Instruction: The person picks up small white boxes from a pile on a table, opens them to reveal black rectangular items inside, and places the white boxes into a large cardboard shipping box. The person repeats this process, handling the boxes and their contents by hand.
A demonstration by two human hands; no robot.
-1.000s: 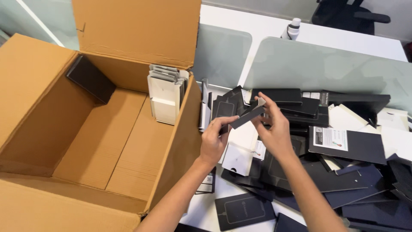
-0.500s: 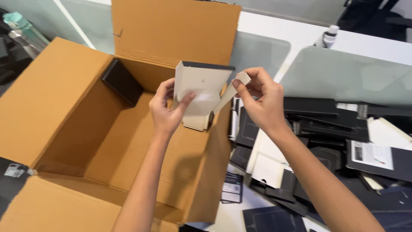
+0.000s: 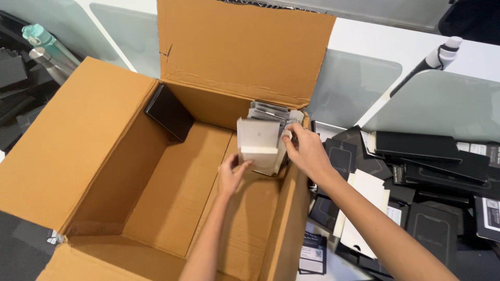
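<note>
A big open cardboard box fills the left and middle of the head view. Against its right inner wall stands a row of flat white and grey packages, upright on their edges. My left hand reaches into the box and touches the bottom edge of the front package. My right hand comes over the box's right wall and grips the packages from the right side. A single flat black package leans in the far left corner of the box.
To the right of the box, a heap of flat black packages and some white ones covers a white table. A dark pole with a white tip rises at the upper right. Bottles stand at the far left.
Both hands carried a flat package from the heap on the right over into the box. It now stands with the row against the box's right wall, lower than half a second ago.
</note>
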